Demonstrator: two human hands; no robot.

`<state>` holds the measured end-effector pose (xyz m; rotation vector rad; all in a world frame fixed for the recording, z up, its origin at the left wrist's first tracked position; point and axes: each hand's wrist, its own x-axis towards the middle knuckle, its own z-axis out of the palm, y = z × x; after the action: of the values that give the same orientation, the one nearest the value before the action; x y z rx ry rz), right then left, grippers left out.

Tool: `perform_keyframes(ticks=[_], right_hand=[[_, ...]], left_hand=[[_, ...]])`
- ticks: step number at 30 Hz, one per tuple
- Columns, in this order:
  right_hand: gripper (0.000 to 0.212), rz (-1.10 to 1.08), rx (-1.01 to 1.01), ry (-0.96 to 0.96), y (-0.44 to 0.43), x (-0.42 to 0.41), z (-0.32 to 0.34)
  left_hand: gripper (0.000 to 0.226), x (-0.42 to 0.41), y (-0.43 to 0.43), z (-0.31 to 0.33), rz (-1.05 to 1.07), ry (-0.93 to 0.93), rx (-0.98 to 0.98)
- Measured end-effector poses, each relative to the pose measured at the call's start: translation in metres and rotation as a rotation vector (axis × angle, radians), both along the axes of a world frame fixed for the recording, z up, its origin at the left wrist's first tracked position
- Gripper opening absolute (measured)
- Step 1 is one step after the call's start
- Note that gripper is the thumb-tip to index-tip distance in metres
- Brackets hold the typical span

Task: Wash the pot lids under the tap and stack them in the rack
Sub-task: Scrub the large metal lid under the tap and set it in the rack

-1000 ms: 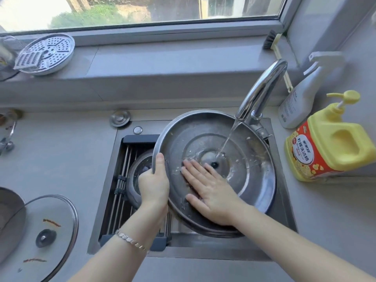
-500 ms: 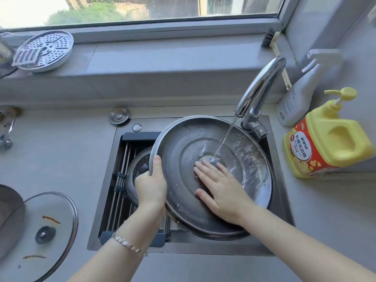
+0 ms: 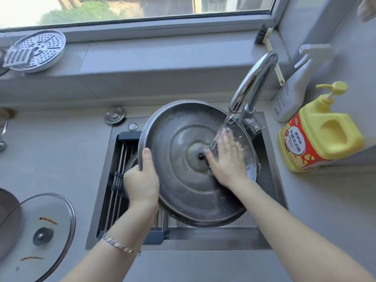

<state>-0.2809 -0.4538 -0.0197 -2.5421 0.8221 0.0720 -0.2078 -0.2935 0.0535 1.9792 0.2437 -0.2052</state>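
Note:
A large steel pot lid (image 3: 181,180) is tilted over the sink, its hollow inner side facing me. My left hand (image 3: 142,178) grips its left rim, thumb over the edge. My right hand (image 3: 225,159) lies flat with straight fingers on the lid's inner face, right of the centre knob hole. The tap (image 3: 252,82) runs, and the water stream hits the lid by my right fingers. A roll-up rack (image 3: 120,174) spans the sink's left part; a steel vessel lies under it, mostly hidden. A glass lid (image 3: 48,222) with brown smears lies on the counter at lower left.
A yellow soap pump bottle (image 3: 319,135) and a white spray bottle (image 3: 291,92) stand right of the sink. A perforated steamer plate (image 3: 38,49) and a brush (image 3: 268,43) sit on the window ledge. A sink plug (image 3: 114,115) lies behind the sink. A dark pan edge (image 3: 8,216) shows at far left.
My right hand has slid across the lid's inner face from the lower middle toward the right, under the water stream. My left hand keeps its hold on the rim.

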Motion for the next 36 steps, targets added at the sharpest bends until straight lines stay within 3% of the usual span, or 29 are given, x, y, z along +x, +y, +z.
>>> perform_keyframes(ticks=[5,8,14,18,20,24,26,29,32,36], right_hand=[[0.082,0.004,-0.079,0.02,0.003,-0.029,-0.007],[0.089,0.058,-0.01,0.041,0.036,-0.049,-0.008],[0.059,0.469,-0.115,-0.143,0.084,-0.028,0.007],[0.057,0.699,-0.221,-0.068,0.06,-0.03,0.007],[0.059,0.698,-0.292,0.041,0.03,-0.047,0.004],[0.069,0.497,-0.322,0.217,-0.016,-0.07,0.001],[0.067,0.49,-0.279,0.179,-0.003,-0.067,-0.005],[0.052,0.647,-0.23,0.013,0.035,-0.055,-0.011],[0.063,0.698,-0.116,-0.001,0.041,-0.025,-0.002],[0.08,0.695,-0.15,0.05,0.022,0.014,0.0]], left_hand=[[0.061,-0.011,0.001,-0.006,0.05,-0.033,-0.019],[0.061,-0.009,-0.003,-0.012,0.107,-0.053,-0.054],[0.052,-0.011,-0.021,-0.034,0.236,0.134,-0.214],[0.047,-0.006,-0.024,-0.041,0.263,0.245,-0.274],[0.047,0.002,-0.02,-0.047,0.278,0.245,-0.272],[0.046,0.004,-0.018,-0.046,0.277,0.256,-0.23],[0.046,-0.001,-0.021,-0.048,0.265,0.291,-0.224],[0.049,-0.011,-0.027,-0.049,0.174,0.367,-0.183],[0.06,-0.019,-0.029,-0.054,0.072,0.468,-0.155],[0.067,-0.023,-0.031,-0.054,-0.037,0.553,-0.136]])
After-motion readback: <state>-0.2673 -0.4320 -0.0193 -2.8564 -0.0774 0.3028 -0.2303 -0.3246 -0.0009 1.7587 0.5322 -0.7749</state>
